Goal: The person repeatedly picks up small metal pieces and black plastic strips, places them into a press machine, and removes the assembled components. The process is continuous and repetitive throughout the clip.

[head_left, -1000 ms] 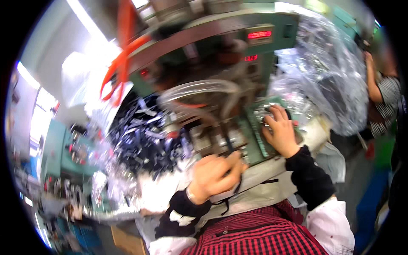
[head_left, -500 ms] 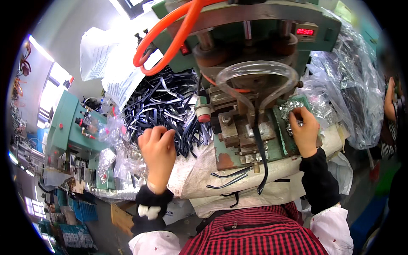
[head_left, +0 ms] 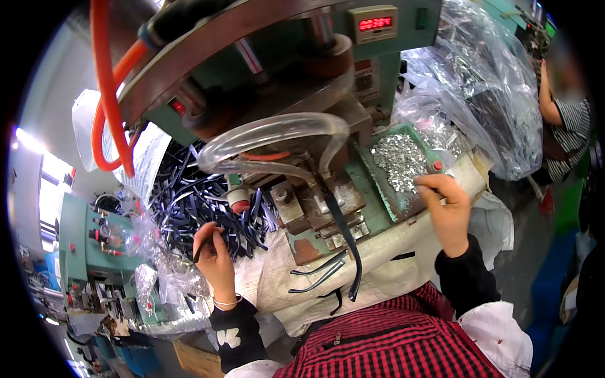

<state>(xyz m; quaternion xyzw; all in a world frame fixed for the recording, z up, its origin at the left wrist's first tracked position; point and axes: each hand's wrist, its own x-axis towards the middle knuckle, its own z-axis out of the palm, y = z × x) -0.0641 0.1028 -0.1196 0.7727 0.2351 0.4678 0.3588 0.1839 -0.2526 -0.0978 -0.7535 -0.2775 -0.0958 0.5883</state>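
More silver bits (head_left: 397, 159) uncovered than before, right hand (head_left: 451, 215) drawn back.

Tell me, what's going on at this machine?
A person is at a green press. The left hand pinches what looks like a dark strip, near a heap of probable eyeglass temples. The right hand, fingertips together, is at the right side of a tray of silvery metal bits; whether it holds one is too small to tell. One black temple reaches past the die block's front, and two more lie on beige cloth.
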